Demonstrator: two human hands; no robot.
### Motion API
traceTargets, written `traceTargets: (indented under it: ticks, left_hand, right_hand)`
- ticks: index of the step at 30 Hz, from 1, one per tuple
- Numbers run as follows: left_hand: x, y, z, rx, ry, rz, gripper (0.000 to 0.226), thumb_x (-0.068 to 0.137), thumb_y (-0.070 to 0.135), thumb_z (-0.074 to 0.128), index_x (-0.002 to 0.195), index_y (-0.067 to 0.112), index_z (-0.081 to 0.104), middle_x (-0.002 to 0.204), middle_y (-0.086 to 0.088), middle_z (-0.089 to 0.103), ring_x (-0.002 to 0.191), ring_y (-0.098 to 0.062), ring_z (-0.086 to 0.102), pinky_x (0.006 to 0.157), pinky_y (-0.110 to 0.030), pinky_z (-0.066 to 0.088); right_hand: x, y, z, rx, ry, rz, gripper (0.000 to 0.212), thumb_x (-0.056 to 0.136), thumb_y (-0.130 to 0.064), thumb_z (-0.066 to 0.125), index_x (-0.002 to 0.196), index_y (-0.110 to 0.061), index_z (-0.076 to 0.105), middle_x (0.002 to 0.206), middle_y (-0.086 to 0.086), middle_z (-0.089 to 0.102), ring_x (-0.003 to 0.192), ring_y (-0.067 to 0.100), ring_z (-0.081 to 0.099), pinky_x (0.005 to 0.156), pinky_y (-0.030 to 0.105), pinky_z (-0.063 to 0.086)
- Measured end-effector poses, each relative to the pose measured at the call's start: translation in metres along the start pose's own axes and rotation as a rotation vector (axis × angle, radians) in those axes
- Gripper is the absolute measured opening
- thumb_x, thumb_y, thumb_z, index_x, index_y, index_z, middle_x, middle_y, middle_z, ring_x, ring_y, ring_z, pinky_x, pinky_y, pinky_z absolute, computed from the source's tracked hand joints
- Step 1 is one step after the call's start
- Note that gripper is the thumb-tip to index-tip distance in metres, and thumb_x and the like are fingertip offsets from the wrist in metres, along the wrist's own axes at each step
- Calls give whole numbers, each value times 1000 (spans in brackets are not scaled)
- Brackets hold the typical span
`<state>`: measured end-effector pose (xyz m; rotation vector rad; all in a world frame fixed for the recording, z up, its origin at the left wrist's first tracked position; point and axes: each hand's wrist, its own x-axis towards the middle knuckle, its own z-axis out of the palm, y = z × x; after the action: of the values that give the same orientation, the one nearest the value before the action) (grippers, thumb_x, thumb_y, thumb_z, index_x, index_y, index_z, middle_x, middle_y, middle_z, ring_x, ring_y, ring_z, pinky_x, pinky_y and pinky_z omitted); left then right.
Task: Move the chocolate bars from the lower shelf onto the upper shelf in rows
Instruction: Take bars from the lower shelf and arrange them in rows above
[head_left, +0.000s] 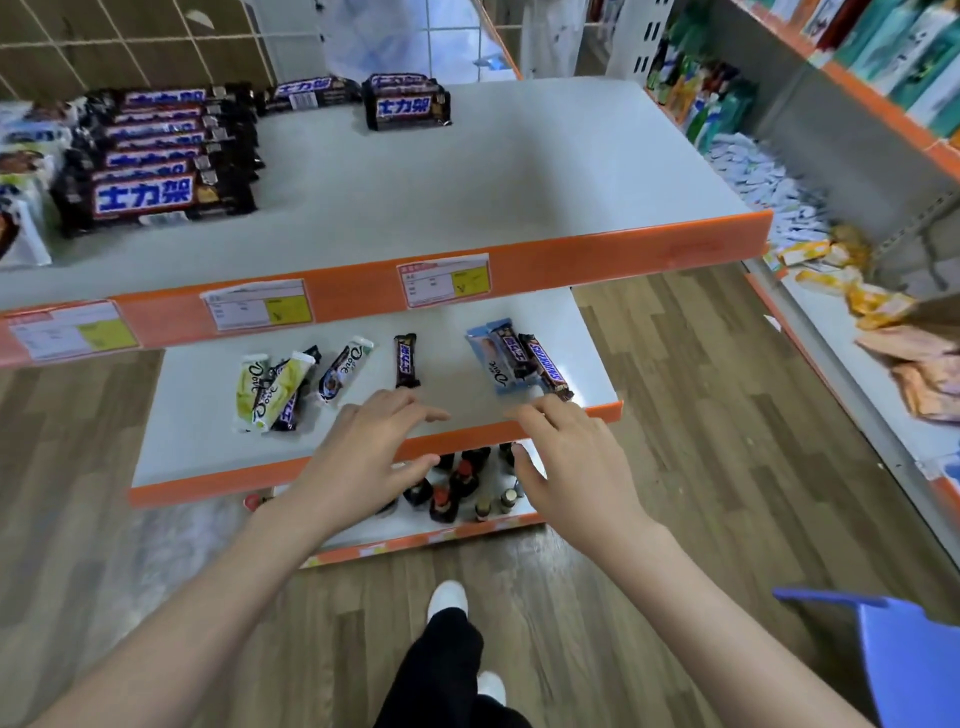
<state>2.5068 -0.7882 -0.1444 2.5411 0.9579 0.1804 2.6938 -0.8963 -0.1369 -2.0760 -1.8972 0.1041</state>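
Loose chocolate bars lie on the lower shelf: a heap of white Dove bars at the left, one dark Snickers bar in the middle, and a blue Dove bar with two Snickers bars at the right. On the upper shelf a row of dark Snickers bars fills the left, with two small stacks at the back. My left hand and my right hand hover over the lower shelf's front edge, fingers spread, holding nothing.
Price tags hang on the upper shelf's orange lip. Dark bottles stand on the bottom shelf under my hands. Another shelving unit with snack packets runs along the right. A blue plastic stool sits at bottom right.
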Motion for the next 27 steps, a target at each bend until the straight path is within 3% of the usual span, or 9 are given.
traceTargets:
  ticks: [6, 14, 20, 27]
  left_hand:
    - [33, -13, 19, 7, -51, -12, 41, 86, 35, 61, 126, 26, 52, 121, 4, 52, 116, -15, 45, 92, -40, 40]
    - [61, -35, 70, -8, -69, 4, 37, 86, 38, 60, 121, 29, 52, 116, 9, 51, 111, -12, 46, 86, -33, 37]
    - [80, -62, 113, -19, -64, 4, 37, 86, 38, 60, 121, 30, 53, 119, 10, 53, 113, -11, 47, 90, -38, 41]
    - [104, -111, 165, 19, 96, -109, 34, 85, 39, 61, 116, 26, 58, 115, 9, 56, 111, -13, 50, 81, -32, 40]
  right_hand:
    - [10, 15, 18, -29, -16, 3, 19, 75, -10, 67, 94, -10, 62, 87, 6, 59, 71, 28, 56, 56, 33, 41]
    - [21, 44, 61, -63, -74, 59, 31, 84, -16, 56, 115, -18, 58, 109, 1, 58, 95, 25, 54, 72, 36, 42]
    - [30, 69, 112, -64, -71, 85, 36, 80, -14, 59, 116, -19, 59, 111, 2, 58, 98, 28, 55, 72, 36, 43]
    - [61, 102, 174, -13, -50, 97, 41, 80, -17, 58, 121, -23, 56, 120, -1, 57, 106, 26, 55, 77, 35, 46]
